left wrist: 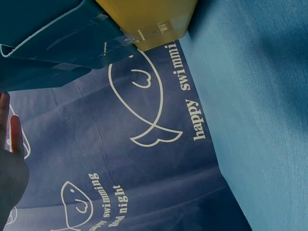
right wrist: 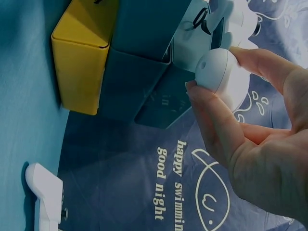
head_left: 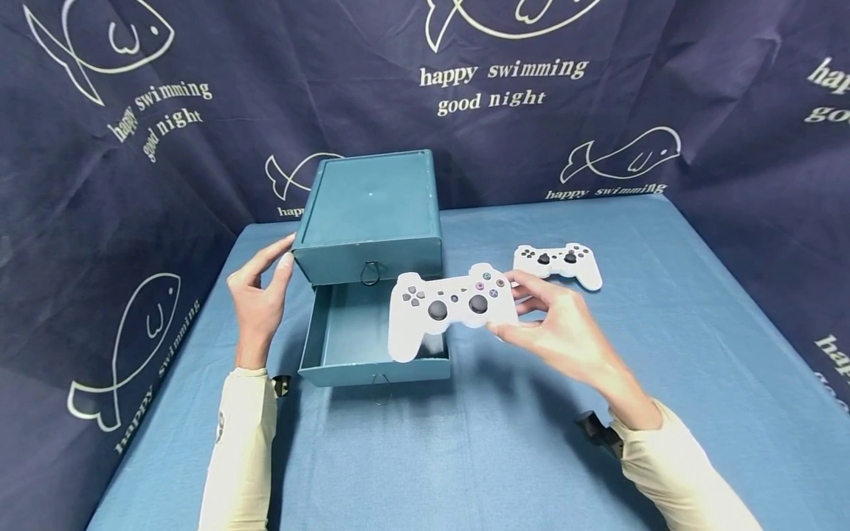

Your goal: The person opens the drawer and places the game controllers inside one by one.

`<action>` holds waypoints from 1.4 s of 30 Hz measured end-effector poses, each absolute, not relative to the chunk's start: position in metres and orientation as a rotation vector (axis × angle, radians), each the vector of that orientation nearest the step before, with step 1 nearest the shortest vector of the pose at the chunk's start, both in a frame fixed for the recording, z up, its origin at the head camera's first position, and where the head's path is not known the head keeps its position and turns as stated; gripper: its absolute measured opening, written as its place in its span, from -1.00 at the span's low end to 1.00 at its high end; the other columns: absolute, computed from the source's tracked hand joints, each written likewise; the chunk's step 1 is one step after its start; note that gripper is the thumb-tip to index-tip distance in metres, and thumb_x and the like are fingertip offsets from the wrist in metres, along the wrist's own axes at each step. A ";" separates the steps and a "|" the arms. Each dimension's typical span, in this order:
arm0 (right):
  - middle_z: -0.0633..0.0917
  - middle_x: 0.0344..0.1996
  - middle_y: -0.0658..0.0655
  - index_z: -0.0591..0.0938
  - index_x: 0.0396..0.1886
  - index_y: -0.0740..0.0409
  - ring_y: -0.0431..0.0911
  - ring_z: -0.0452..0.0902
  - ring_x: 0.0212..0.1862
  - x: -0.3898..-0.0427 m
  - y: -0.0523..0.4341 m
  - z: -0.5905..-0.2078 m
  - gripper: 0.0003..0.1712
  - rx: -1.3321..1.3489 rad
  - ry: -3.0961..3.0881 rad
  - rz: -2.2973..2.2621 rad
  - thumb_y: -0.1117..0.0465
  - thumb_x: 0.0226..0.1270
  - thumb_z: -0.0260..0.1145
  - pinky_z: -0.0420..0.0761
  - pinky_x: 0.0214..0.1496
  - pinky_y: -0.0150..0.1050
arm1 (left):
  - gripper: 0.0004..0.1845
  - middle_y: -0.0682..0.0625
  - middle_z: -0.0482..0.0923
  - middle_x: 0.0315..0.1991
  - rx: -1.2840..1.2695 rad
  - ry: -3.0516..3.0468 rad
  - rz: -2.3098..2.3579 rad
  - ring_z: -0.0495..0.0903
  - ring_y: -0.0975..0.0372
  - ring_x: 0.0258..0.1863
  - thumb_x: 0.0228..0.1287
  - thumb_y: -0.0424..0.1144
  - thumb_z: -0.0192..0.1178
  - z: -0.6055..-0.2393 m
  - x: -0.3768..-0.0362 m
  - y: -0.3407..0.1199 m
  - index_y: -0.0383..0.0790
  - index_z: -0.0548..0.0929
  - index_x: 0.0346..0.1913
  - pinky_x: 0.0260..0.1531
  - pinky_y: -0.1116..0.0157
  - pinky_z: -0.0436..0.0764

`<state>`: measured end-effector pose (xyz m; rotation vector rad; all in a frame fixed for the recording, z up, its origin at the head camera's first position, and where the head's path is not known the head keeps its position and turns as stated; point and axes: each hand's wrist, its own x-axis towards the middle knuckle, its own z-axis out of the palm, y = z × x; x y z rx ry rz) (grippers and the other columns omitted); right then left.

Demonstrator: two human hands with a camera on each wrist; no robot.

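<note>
Here, right hand (head_left: 564, 332), smooth white controller (head_left: 451, 306)

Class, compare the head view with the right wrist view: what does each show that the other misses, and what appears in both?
Only the head view shows the left hand touching the drawer unit's side, and the button faces of both controllers.

Only the right wrist view shows a yellow box against the unit's back.

Both show the right hand gripping one grip of the held white controller above the pulled-out lower drawer, the second controller lying on the blue table, and the fish-print cloth.
</note>
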<state>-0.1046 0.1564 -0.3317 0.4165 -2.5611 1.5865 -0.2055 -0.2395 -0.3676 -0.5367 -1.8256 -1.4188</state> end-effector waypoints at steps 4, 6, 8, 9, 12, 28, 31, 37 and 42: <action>0.73 -0.04 0.17 0.60 0.32 0.24 -0.02 0.72 -0.12 -0.106 0.152 -0.332 -0.28 0.421 -2.579 1.545 0.29 0.14 0.61 0.71 -0.14 -0.34 | -0.70 -0.22 0.74 0.03 -0.536 -1.833 -1.411 0.70 0.23 0.08 0.36 -0.55 0.24 -0.367 -0.205 -0.240 -0.45 0.74 0.11 0.19 0.26 0.56; 0.74 -0.05 0.16 0.60 0.32 0.23 -0.03 0.72 -0.12 -0.107 0.150 -0.332 -0.29 0.417 -2.586 1.533 0.27 0.14 0.61 0.70 -0.16 -0.36 | -0.70 -0.22 0.74 0.03 -0.534 -1.837 -1.410 0.70 0.24 0.08 0.36 -0.55 0.24 -0.367 -0.205 -0.240 -0.45 0.74 0.11 0.19 0.26 0.56; 0.74 -0.05 0.15 0.61 0.30 0.23 -0.04 0.73 -0.13 -0.108 0.148 -0.332 -0.30 0.418 -2.587 1.521 0.27 0.13 0.61 0.68 -0.19 -0.37 | -0.70 -0.23 0.74 0.03 -0.532 -1.839 -1.410 0.70 0.24 0.08 0.36 -0.55 0.24 -0.367 -0.205 -0.240 -0.45 0.74 0.12 0.19 0.27 0.56; 0.75 -0.06 0.15 0.61 0.30 0.24 -0.05 0.73 -0.14 -0.109 0.146 -0.332 -0.30 0.421 -2.585 1.515 0.27 0.13 0.61 0.68 -0.19 -0.38 | -0.69 -0.23 0.73 0.03 -0.530 -1.840 -1.410 0.70 0.24 0.08 0.36 -0.55 0.24 -0.367 -0.205 -0.240 -0.44 0.74 0.12 0.19 0.27 0.56; 0.75 -0.08 0.13 0.63 0.28 0.22 -0.06 0.73 -0.16 -0.111 0.143 -0.332 -0.31 0.428 -2.584 1.487 0.28 0.11 0.61 0.66 -0.22 -0.37 | -0.69 -0.24 0.73 0.03 -0.527 -1.842 -1.408 0.70 0.24 0.08 0.36 -0.55 0.23 -0.367 -0.205 -0.240 -0.45 0.74 0.12 0.19 0.27 0.56; 0.75 -0.09 0.08 0.64 0.26 0.16 -0.05 0.71 -0.14 -0.114 0.125 -0.328 -0.33 0.454 -2.645 1.447 0.23 0.10 0.60 0.68 -0.18 -0.14 | -0.69 -0.22 0.74 0.04 -0.521 -1.843 -1.405 0.70 0.25 0.08 0.36 -0.55 0.24 -0.368 -0.205 -0.240 -0.44 0.74 0.12 0.19 0.27 0.56; 0.76 -0.09 0.10 0.63 0.27 0.20 -0.04 0.71 -0.14 -0.113 0.122 -0.328 -0.31 0.469 -2.643 1.437 0.24 0.10 0.60 0.68 -0.19 -0.14 | -0.69 -0.22 0.74 0.04 -0.520 -1.845 -1.404 0.70 0.25 0.08 0.36 -0.55 0.24 -0.367 -0.205 -0.240 -0.44 0.74 0.12 0.20 0.27 0.56; 0.75 -0.08 0.03 0.62 0.29 0.16 -0.08 0.70 -0.15 -0.109 0.116 -0.324 -0.31 0.497 -2.655 1.441 0.23 0.10 0.58 0.68 -0.21 -0.13 | -0.69 -0.21 0.74 0.04 -0.520 -1.847 -1.406 0.69 0.25 0.08 0.36 -0.55 0.24 -0.367 -0.204 -0.240 -0.44 0.73 0.12 0.19 0.27 0.56; 0.74 -0.10 -0.02 0.66 0.22 0.09 -0.13 0.68 -0.18 -0.107 0.111 -0.323 -0.38 0.526 -2.668 1.428 0.21 0.10 0.56 0.67 -0.19 -0.13 | -0.70 -0.20 0.74 0.04 -0.518 -1.846 -1.412 0.69 0.24 0.08 0.37 -0.54 0.24 -0.366 -0.204 -0.239 -0.45 0.73 0.12 0.19 0.28 0.56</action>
